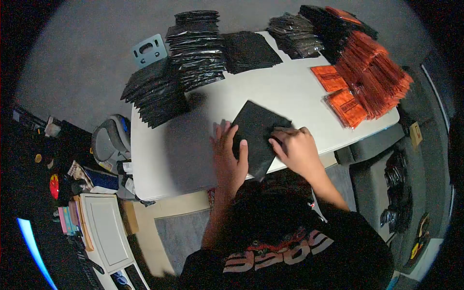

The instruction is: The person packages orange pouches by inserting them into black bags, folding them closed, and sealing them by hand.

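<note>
By the near edge of the table point(285, 89) we're steadying the black packet point(258, 128), long axis slanting far-right, between our spread left hand point(231, 154) and our right hand point(298, 147), seemingly pinching its right side.

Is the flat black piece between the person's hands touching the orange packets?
Apart. The head view shows bare white tabletop between the black piece and the orange packets.

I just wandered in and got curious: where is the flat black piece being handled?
In the head view, the flat black piece is by the middle of the near edge of the white table, between the left hand and right hand.
</note>
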A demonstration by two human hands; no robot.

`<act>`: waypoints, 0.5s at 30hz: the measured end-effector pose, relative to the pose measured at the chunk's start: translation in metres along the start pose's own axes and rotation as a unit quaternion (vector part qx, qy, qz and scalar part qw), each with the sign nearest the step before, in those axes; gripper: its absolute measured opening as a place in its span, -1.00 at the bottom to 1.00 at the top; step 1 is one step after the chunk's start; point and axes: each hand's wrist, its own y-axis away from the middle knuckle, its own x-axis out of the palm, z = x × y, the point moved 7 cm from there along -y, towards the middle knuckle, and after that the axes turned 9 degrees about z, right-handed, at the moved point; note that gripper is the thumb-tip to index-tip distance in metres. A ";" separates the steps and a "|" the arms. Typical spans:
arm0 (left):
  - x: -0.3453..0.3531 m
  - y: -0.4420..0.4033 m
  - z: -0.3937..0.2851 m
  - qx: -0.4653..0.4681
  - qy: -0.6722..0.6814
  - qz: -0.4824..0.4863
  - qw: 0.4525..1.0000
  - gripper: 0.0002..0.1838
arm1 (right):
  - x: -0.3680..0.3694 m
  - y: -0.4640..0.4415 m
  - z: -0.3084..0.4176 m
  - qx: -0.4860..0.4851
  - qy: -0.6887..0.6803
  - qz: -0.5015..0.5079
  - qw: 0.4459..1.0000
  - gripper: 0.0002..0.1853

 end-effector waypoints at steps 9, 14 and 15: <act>0.028 -0.012 0.002 0.090 -0.165 0.131 0.973 -0.49 | 0.028 -0.022 0.024 -0.241 -0.020 -0.052 0.969 -0.46; 0.009 -0.025 0.006 0.108 -0.188 0.106 0.970 -0.52 | 0.028 -0.011 0.031 -0.047 0.098 -0.061 0.992 -0.38; 0.013 -0.023 0.007 0.103 -0.180 0.137 0.969 -0.50 | 0.027 -0.014 0.035 -0.037 0.051 -0.019 0.998 -0.31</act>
